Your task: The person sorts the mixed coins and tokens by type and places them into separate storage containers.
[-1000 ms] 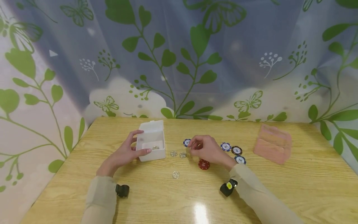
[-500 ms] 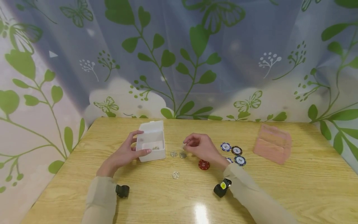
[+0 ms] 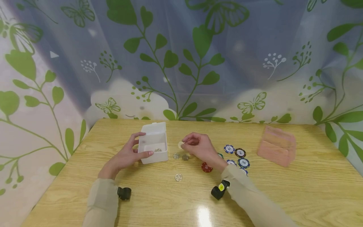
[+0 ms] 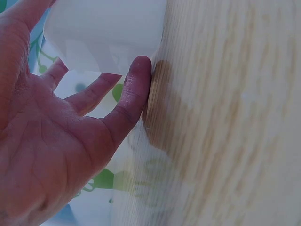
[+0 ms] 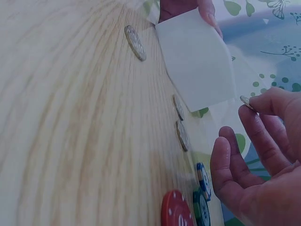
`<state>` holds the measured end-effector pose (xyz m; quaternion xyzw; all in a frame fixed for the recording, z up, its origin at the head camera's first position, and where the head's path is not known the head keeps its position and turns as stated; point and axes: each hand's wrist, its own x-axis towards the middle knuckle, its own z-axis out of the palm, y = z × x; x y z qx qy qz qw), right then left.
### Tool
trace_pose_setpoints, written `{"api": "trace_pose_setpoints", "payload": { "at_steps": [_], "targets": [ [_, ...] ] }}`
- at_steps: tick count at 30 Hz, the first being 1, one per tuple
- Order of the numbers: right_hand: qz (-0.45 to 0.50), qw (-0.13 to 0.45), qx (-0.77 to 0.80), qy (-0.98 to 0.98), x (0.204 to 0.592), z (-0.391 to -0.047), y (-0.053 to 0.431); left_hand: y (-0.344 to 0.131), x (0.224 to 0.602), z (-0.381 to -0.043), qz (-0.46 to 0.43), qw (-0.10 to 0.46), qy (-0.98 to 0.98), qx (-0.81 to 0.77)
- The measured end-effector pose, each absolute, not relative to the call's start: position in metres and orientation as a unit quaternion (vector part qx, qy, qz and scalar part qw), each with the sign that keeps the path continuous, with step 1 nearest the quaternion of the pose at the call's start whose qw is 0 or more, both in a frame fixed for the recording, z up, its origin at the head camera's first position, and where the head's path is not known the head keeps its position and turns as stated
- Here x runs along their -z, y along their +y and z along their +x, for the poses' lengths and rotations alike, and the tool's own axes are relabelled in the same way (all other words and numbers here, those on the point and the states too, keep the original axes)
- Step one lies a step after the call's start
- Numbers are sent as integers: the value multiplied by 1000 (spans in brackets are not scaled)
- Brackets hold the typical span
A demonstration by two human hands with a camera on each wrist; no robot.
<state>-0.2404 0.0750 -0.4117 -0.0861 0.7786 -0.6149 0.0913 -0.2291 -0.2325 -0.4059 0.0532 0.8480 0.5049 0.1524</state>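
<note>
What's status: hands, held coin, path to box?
Left hand holding white box, lid open. Right hand pinching coin, clear of table, outside box. Nothing visibly blocking coin's path to box.

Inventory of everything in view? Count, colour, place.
Table: 1, light wood, below everything.
Curtain: 1, blue-white with green leaves, behind.
Box: 1, white, table's left half.
Coins: 3, silvery, near box on table.
Coin in box: at least 1, silvery.
Pinched coin: 1, pale, above table.
Chips: at least 7; 1 red, 1 green, 1 black, rest blue; right of box.
Pink item, pouch or tray: 1, table's right.
Wrist devices: 2, black, one each.
Sleeves: 2, beige, on arms.
Left hand: 1, gripping box.
Right hand: 1, pinching coin.
</note>
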Motion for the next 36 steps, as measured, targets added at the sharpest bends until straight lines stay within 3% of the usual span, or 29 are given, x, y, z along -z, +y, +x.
{"api": "trace_pose_setpoints", "payload": {
  "at_steps": [36],
  "targets": [
    [-67, 117, 690, 711, 399, -241, 29, -233, 405, -231, 46, 160, 844, -510]
  ]
}}
